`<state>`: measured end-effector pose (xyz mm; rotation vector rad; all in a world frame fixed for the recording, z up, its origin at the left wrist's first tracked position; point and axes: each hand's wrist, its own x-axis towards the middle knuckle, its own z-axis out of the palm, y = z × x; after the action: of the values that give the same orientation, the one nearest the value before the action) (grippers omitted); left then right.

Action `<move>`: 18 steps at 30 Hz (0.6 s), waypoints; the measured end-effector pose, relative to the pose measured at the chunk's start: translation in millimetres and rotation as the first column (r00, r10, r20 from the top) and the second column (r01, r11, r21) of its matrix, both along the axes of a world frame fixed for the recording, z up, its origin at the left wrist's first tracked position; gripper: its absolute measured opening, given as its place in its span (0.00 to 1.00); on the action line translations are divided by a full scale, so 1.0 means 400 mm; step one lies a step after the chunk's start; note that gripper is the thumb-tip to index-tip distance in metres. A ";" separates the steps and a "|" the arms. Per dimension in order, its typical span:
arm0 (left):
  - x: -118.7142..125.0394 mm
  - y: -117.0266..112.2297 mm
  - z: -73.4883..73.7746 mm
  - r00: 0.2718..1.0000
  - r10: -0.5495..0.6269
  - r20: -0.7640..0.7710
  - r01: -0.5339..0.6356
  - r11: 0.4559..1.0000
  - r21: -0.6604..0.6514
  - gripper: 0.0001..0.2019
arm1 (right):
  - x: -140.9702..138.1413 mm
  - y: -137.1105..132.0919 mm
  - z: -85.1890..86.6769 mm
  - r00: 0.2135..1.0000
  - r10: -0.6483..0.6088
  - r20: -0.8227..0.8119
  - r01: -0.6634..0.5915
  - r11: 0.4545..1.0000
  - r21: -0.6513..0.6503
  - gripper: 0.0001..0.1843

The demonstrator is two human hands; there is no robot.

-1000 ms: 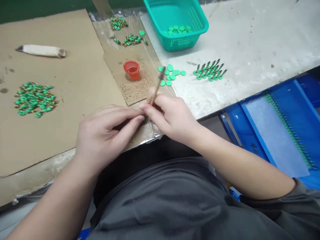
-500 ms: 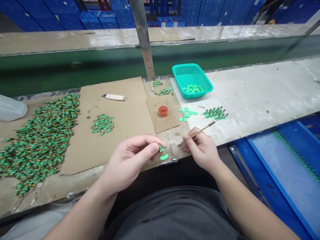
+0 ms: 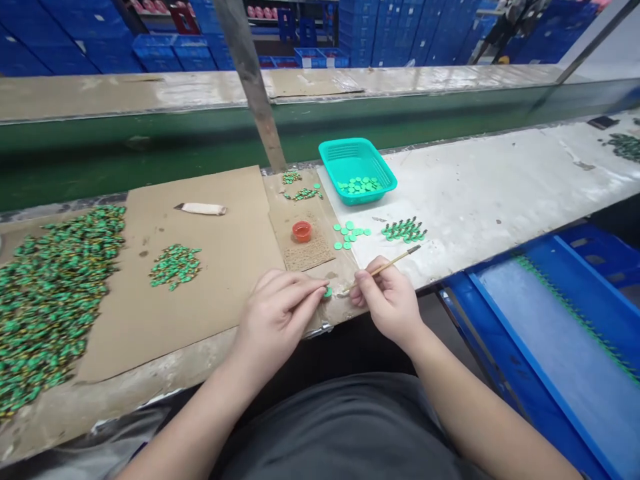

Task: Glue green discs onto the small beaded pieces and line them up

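Centrally on the workbench, a small red cup (image 3: 301, 231) sits on a speckled piece of cardboard (image 3: 307, 259). Nearer the person than the cup and a little to its left, the left hand (image 3: 280, 310) is pinched narrow, thumb and forefinger gripping a green disc (image 3: 327, 292); whatever else belongs to that piece is hidden by the fingers. Nearer the person and to the right of the cup, the right hand (image 3: 390, 297) is closed around a slim brush (image 3: 387, 263), its dark upper end slanting up and to the right. The brush's lower end points toward the green disc and stands just beside it, apart from it.

Just right of the cup lies a loose group of green buttons (image 3: 349, 235), and farther right stand dark-tipped pieces on green bases (image 3: 404, 231), set close together. Beyond the cup and to its right is a teal plastic basket (image 3: 357, 159) with more green discs inside. Directly beyond the cup lie two small clusters of green-and-gold pieces (image 3: 304, 194). Left of the cup, a cardboard sheet (image 3: 230, 280) bears a tapered cream-coloured tube (image 3: 203, 209) and a small pile of green pieces (image 3: 175, 267); a far larger heap (image 3: 55, 287) spreads at the far left. Well to the right of the cup, below the bench edge, a blue tray (image 3: 510, 317) holds a long row of green pieces.
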<state>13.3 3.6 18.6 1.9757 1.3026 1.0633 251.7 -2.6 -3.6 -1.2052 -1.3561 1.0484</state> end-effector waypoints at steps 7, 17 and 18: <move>-0.008 0.008 -0.031 0.977 -0.083 -0.196 0.102 0.991 0.087 0.11 | 0.025 0.007 -0.002 0.991 0.078 0.106 -0.086 0.994 0.071 0.24; -0.002 0.027 -0.053 0.957 -0.098 -0.273 0.124 0.989 0.080 0.10 | -0.005 0.052 -0.002 0.945 0.171 0.277 -0.253 0.922 0.293 0.25; -0.001 0.026 -0.055 0.958 -0.096 -0.270 0.120 0.990 0.075 0.10 | -0.006 0.053 -0.006 0.941 0.171 0.291 -0.261 0.915 0.308 0.25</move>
<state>12.9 14.1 -3.2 2.2930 1.2815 0.8402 249.2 18.5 -5.9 -0.9653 -1.8284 0.7763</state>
